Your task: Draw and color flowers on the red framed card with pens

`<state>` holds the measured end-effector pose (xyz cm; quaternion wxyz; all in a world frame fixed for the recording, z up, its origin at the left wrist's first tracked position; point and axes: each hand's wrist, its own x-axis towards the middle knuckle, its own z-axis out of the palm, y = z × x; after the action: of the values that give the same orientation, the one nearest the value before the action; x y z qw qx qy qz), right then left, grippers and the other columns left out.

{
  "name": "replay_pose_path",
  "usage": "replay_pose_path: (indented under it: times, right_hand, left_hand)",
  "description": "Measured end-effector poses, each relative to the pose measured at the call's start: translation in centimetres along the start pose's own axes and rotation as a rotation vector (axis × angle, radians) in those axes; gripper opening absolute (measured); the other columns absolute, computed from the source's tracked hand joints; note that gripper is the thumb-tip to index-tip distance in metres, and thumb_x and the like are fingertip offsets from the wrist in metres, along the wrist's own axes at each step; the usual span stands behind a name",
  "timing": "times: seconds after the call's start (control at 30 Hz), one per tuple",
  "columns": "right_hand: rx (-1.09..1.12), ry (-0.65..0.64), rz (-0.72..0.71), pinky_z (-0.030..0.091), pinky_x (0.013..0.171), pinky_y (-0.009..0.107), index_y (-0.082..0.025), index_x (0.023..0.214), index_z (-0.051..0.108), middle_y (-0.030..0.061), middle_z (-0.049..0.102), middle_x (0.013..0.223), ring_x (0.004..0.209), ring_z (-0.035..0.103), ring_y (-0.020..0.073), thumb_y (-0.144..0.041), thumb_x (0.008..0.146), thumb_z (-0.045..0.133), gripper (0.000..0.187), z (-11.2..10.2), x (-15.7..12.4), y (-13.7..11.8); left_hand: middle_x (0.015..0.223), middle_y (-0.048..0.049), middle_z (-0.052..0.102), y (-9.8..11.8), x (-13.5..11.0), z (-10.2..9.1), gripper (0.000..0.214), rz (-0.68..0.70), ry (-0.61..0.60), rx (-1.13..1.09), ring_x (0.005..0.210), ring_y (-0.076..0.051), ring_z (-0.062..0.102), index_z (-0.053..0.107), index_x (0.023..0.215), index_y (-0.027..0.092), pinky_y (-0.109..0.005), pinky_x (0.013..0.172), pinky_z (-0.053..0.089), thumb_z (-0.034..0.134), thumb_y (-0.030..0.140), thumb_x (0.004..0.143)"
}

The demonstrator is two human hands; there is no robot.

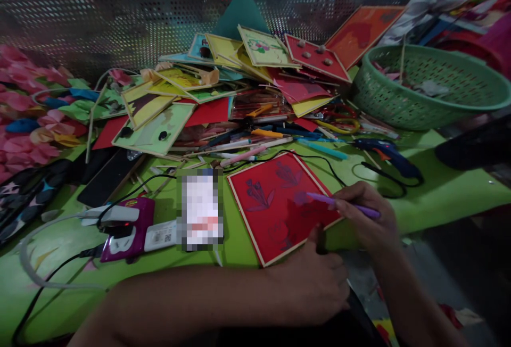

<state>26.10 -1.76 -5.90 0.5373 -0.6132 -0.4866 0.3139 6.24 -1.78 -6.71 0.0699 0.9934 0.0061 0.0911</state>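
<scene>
A red card (275, 230) with thin pale wooden strips along its edges lies at a slant on the green table. Dark-outlined flowers are drawn on its upper half, with fainter dark marks lower down. My right hand (369, 214) is closed around a purple pen (353, 206), holding it over the card's right side; the pen's far end is blurred. At the card's lower right edge, my left hand (319, 278) has its fingers curled and one digit lying on the card, gripping the edge. A shadow falls across the card near both hands.
A phone (202, 208) lies left of the card, beside a purple power strip (128, 230) with cables. Behind are heaped framed cards (159, 126), pens and scissors (339, 125). A glue gun (385, 155) and green basket (431, 97) stand right; pink paper flowers (24, 97) are left.
</scene>
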Motion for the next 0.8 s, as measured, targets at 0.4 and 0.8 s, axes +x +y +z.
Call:
replay_pose_path:
  times: [0.4, 0.8]
  right_hand:
    - [0.24, 0.176, -0.009, 0.045, 0.055, 0.03, -0.025, 0.091, 0.073, 0.0032, 0.067, 0.083, 0.067, 0.064, 0.0179, -0.036, 0.078, 0.082, 0.02, -0.3, 1.8, 0.3]
    - [0.085, 0.045, 0.09, 0.04, 0.047, 0.028, -0.024, 0.075, 0.068, 0.0005, 0.065, 0.06, 0.051, 0.054, 0.0152, -0.045, 0.077, 0.089, 0.03, -2.8, 1.1, 0.7]
  left_hand:
    - [0.096, -0.002, 0.073, -0.2, -0.1, 0.5, 0.031, 0.06, 0.079, 0.015, 0.097, -0.016, 0.066, 0.075, 0.095, 0.021, -0.061, 0.126, 0.028, 0.052, 0.039, 0.104]
    - [0.102, -0.002, 0.071, -0.2, -0.1, -0.6, 0.032, 0.037, -0.002, 0.013, 0.098, -0.017, 0.064, 0.074, 0.101, 0.02, -0.06, 0.12, 0.036, 0.05, 0.041, 0.104]
